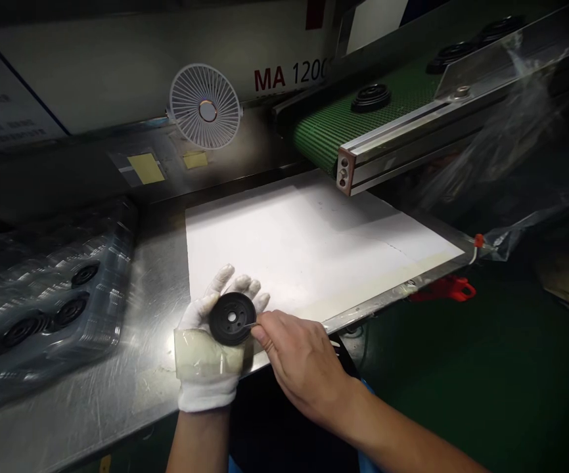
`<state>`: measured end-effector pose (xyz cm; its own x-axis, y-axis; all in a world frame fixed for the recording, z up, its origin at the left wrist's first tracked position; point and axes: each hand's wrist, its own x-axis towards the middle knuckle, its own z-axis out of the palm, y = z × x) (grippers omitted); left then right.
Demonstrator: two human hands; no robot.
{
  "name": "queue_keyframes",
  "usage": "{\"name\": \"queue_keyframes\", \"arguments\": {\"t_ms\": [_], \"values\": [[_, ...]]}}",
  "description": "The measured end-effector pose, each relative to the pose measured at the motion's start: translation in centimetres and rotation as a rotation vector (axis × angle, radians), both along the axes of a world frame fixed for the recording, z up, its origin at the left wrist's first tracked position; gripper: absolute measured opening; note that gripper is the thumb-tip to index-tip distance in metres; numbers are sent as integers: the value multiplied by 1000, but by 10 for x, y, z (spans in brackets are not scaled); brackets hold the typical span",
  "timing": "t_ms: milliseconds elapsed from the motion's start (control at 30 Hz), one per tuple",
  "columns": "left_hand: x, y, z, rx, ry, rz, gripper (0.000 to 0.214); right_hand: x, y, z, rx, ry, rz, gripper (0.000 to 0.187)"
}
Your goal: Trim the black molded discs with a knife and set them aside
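Observation:
A black round plastic disc (223, 316) with a centre hole and several smaller holes lies in the palm of my left hand (209, 355). That hand wears a white glove with a clear band round the palm, and its fingers curl up behind the disc. My bare right hand (304, 361) pinches a thin metallic tool (250, 325), its tip touching the disc's face near the small holes. Most of the tool is hidden by the fingers, so its exact kind does not show. Both hands are over the near edge of a white sheet (274, 230) on the metal table.
At left, stacked clear plastic trays (102, 309) hold several black discs. A green conveyor belt (324, 131) carries more discs at upper right, its metal end overhanging the sheet. A white fan (208, 108) stands behind. Red-handled tool (455, 289) hangs at the table's right edge.

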<state>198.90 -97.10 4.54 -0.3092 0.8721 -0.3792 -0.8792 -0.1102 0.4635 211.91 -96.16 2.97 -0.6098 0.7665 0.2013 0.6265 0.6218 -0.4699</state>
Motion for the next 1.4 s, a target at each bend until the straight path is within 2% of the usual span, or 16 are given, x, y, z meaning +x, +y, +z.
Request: {"name": "queue_keyframes", "arguments": {"t_ms": [100, 367, 467, 600, 667, 767, 900, 1067, 1267, 1400], "values": [[0, -1, 3, 29, 3, 3, 35, 3, 5, 1, 1, -24, -39, 25], [8, 10, 4, 12, 19, 241, 9, -10, -8, -3, 97, -17, -64, 25], [5, 9, 5, 41, -15, 278, 11, -13, -9, -1, 131, 2, -45, 24], [-1, 1, 5, 33, -29, 101, 30, -10, -3, 3, 102, 8, -17, 25], [-3, -2, 5, 63, -35, 35, 32, -7, 1, 5, 76, 2, -31, 26], [-3, -1, 5, 112, -44, 75, 22, -6, 3, 7, 70, -20, -70, 26], [2, 6, 7, 76, -65, 189, 11, -10, -4, 4, 99, -25, -77, 24], [2, 8, 6, 80, -49, 264, 10, -16, -11, 1, 134, 10, -53, 24], [-5, -1, 3, 63, 20, 5, 32, -7, -2, 3, 90, 10, -54, 25], [-3, 2, 2, 82, -14, 80, 20, -6, -2, 1, 87, -3, -94, 23]]}}
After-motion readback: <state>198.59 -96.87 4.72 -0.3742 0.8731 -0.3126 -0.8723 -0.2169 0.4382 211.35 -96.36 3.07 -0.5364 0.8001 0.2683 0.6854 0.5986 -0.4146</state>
